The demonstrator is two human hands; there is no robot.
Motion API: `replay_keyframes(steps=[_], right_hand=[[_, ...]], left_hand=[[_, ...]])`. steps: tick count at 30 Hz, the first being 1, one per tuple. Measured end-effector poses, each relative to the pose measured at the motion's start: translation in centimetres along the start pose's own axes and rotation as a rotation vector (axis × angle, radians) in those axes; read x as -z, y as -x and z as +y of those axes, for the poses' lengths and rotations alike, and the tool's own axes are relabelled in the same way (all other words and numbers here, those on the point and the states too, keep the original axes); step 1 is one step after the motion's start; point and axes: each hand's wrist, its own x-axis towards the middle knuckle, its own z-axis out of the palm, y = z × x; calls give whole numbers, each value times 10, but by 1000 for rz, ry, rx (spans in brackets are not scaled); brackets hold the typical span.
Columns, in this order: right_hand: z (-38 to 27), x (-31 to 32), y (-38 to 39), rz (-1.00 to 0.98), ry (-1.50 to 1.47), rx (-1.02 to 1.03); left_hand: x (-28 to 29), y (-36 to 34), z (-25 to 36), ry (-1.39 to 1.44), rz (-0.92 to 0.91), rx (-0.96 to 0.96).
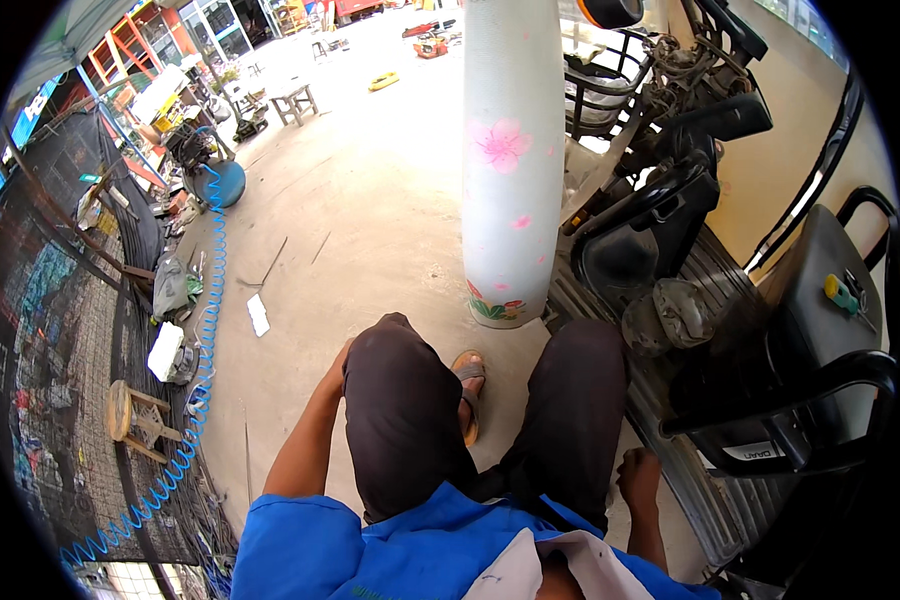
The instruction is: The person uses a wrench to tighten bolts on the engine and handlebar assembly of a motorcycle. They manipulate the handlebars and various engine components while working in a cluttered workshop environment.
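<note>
My left forearm reaches to the outer side of my left knee. My left hand (344, 366) is mostly hidden behind that knee, so its fingers cannot be made out. Beside my right thigh, my right hand (638, 478) hangs low with its fingers curled in. Whatever it may hold is hidden. Nearest to it is the ribbed metal floor (735, 505) of a parked vehicle. On the vehicle's black seat (820, 300) lies a screwdriver (842, 294) with a yellow and green handle, apart from my hand.
Ahead stands a white pillar (510, 200) with pink flowers. The vehicle's black armrest (790, 390) curves at the right. Along the left, a coiled blue hose (210, 330) runs past a round wooden stool (125, 412) and dark netting (60, 400). A white scrap (258, 314) lies on the ground.
</note>
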Motion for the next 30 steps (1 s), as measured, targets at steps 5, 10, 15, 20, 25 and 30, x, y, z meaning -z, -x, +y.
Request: replay_keyframes(steps=[5,10,15,20,25,30], right_hand=[[-172,46,-52,408,-511,404],[-338,29,-42,95,-427,974],[-389,-45,-62,-406,363,1143],[-358,-124,-103,-777,768,896],[-327,-157,-135,-973,862,677],[-335,-173,-146,-980,733,631]], left_hand=[[13,-10,149,-197,66,347],[9,-81,240,-391,92,-105],[-35,-120,278,-872,-44,-311],[-57,-73,232,-943,-426,-448],[-35,-66,229,-828,-616,-493],[-6,-70,202,-785,-612,-435]])
